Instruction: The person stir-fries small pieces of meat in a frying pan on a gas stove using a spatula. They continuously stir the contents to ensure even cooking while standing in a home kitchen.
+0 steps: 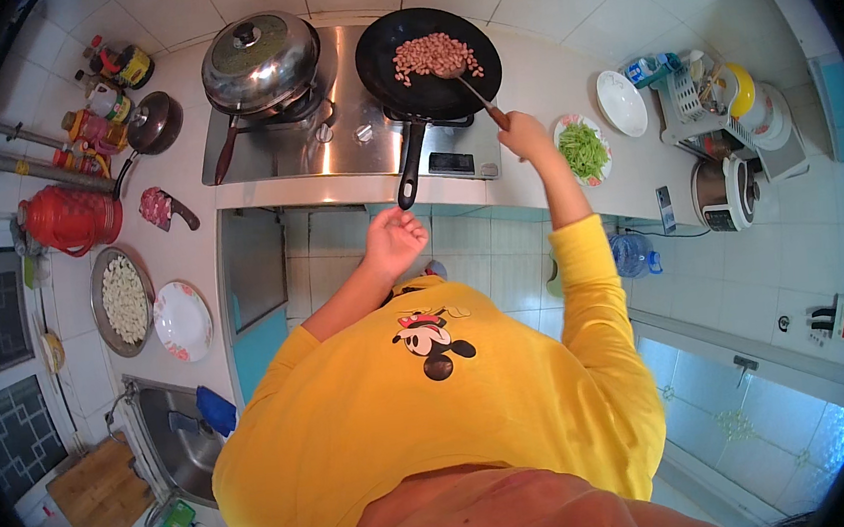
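Note:
My right hand (526, 135) grips the wooden handle of a metal ladle (479, 96). The ladle's bowl rests among reddish peanuts (432, 53) in a black wok (393, 100) on the right burner. My left hand (396, 239) is palm up with loosely curled fingers, holding nothing. It is just below the tip of the wok's black handle (413, 162), and whether it touches the handle is unclear. Right of the wok, a floral plate (559, 131) holds chopped green vegetables (583, 150).
A lidded steel pan (262, 67) stands on the left burner of the gas stove (342, 82). On the left counter are a cleaver (182, 211) with raw meat, a bowl of white cubes (125, 301), and a floral plate (183, 322). A white bowl (622, 104) and rice cooker (721, 192) sit right.

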